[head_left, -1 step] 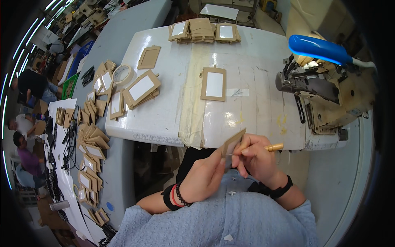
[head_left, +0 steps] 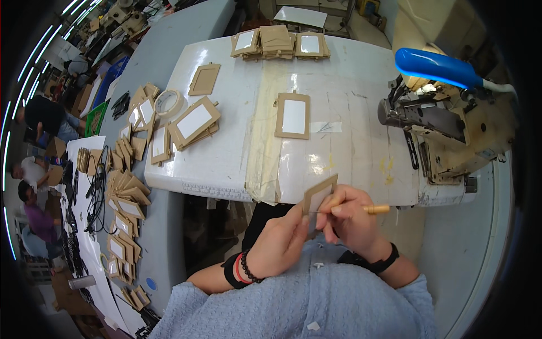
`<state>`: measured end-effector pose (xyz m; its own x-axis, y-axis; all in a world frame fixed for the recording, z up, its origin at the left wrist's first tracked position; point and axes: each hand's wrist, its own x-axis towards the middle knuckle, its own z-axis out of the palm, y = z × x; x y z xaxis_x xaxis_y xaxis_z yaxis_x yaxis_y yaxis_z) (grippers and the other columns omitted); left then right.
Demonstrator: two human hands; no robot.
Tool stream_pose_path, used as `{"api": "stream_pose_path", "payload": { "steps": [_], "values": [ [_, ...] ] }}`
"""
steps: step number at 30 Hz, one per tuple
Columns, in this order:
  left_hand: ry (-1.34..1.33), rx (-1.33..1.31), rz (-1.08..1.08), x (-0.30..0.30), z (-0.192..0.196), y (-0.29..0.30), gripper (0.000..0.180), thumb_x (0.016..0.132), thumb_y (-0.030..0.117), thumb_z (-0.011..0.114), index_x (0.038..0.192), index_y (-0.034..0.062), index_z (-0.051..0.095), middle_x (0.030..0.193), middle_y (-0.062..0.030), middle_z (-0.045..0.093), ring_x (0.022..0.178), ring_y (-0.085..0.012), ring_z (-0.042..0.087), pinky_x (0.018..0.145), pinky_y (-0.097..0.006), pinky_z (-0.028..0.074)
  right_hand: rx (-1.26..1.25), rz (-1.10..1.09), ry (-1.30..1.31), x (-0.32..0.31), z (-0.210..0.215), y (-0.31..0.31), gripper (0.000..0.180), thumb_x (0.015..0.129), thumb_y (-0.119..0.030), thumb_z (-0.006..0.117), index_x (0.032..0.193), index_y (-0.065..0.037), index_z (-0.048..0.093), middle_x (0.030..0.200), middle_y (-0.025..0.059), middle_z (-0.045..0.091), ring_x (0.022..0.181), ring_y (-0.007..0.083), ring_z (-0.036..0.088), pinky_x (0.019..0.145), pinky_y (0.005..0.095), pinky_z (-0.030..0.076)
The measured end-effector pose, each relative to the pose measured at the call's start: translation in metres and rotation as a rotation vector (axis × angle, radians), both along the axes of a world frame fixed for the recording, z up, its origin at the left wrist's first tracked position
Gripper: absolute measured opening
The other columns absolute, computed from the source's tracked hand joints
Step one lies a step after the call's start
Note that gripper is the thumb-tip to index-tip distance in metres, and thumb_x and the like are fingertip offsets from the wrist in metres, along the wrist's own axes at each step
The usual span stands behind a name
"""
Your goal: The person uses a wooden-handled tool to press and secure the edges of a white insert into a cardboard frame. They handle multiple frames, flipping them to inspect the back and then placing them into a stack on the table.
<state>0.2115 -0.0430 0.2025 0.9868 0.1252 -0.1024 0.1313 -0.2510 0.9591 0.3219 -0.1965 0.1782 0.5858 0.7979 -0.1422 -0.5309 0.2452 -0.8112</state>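
Observation:
My left hand [head_left: 280, 240] grips a tan badge holder [head_left: 319, 191] with a pale window, standing on edge near my chest. Its lower part is hidden by the fingers. Closed around a tool with a light wooden handle [head_left: 376, 209] is my right hand [head_left: 351, 219]. A thin shaft, perhaps an awl's, runs from those fingers toward the window side of the holder; I cannot tell whether its tip touches. Another tan badge holder [head_left: 294, 116] with a white insert lies flat on the worktable [head_left: 350, 141], beyond my hands.
Stacked badge holders [head_left: 276, 38] stand at the table's far edge. More holders [head_left: 195, 121] and a tape roll [head_left: 167, 103] lie at the left. At the right stands a sewing machine [head_left: 451, 127], with a blue-handled tool [head_left: 437, 66] above it. Loose holders [head_left: 129, 192] cover the side table.
The held badge holder has turned slightly, so more of its window side shows. My right hand and the wooden handle have shifted very little.

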Motion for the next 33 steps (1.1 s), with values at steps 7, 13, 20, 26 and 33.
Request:
{"api": "stream_pose_path", "payload": {
  "steps": [7, 13, 20, 26, 33],
  "values": [
    [0.015, -0.263, 0.096, 0.0, -0.014, 0.001, 0.023, 0.101, 0.013, 0.04, 0.107, -0.0038, 0.054, 0.088, -0.0042, 0.063, 0.076, -0.0062, 0.056, 0.064, -0.022, 0.045, 0.048, -0.107, -0.505, -0.018, 0.006, 0.005, 0.009, 0.089, 0.001, 0.046, 0.095, 0.003, 0.053, 0.093, 0.0152, 0.062, 0.066, 0.0126, 0.061, 0.054, 0.0234, 0.047],
    [0.038, -0.523, 0.201, 0.004, -0.009, -0.003, 0.023, 0.1, 0.014, 0.04, 0.105, -0.0028, 0.056, 0.083, -0.0055, 0.062, 0.079, -0.006, 0.052, 0.071, -0.024, 0.044, 0.049, -0.2, -0.473, -0.023, 0.013, 0.001, 0.009, 0.087, 0.004, 0.048, 0.093, 0.003, 0.055, 0.087, 0.0133, 0.063, 0.06, 0.0106, 0.059, 0.054, 0.023, 0.049],
    [0.057, -0.449, 0.193, -0.001, -0.012, 0.0, 0.022, 0.099, 0.012, 0.04, 0.103, -0.0026, 0.056, 0.082, -0.005, 0.061, 0.075, -0.0061, 0.05, 0.068, -0.023, 0.043, -0.059, -0.175, -0.732, -0.024, 0.009, 0.007, 0.009, 0.086, 0.003, 0.052, 0.092, 0.004, 0.059, 0.088, 0.011, 0.064, 0.063, 0.0083, 0.062, 0.055, 0.0195, 0.05],
    [0.045, -0.389, 0.183, 0.0, -0.008, 0.001, 0.021, 0.099, 0.011, 0.041, 0.101, -0.0028, 0.056, 0.081, -0.0058, 0.061, 0.075, -0.0064, 0.051, 0.068, -0.023, 0.043, -0.074, -0.175, -0.739, -0.023, 0.01, 0.008, 0.01, 0.087, 0.003, 0.052, 0.094, 0.005, 0.06, 0.088, 0.0116, 0.065, 0.063, 0.0088, 0.063, 0.056, 0.0199, 0.051],
    [0.043, -0.361, 0.174, 0.001, -0.006, 0.001, 0.021, 0.099, 0.011, 0.041, 0.102, -0.0027, 0.056, 0.081, -0.006, 0.061, 0.074, -0.0065, 0.051, 0.067, -0.023, 0.043, -0.071, -0.171, -0.722, -0.022, 0.01, 0.008, 0.011, 0.087, 0.002, 0.052, 0.094, 0.005, 0.06, 0.088, 0.012, 0.065, 0.064, 0.0094, 0.064, 0.057, 0.0204, 0.052]
  ]
}}
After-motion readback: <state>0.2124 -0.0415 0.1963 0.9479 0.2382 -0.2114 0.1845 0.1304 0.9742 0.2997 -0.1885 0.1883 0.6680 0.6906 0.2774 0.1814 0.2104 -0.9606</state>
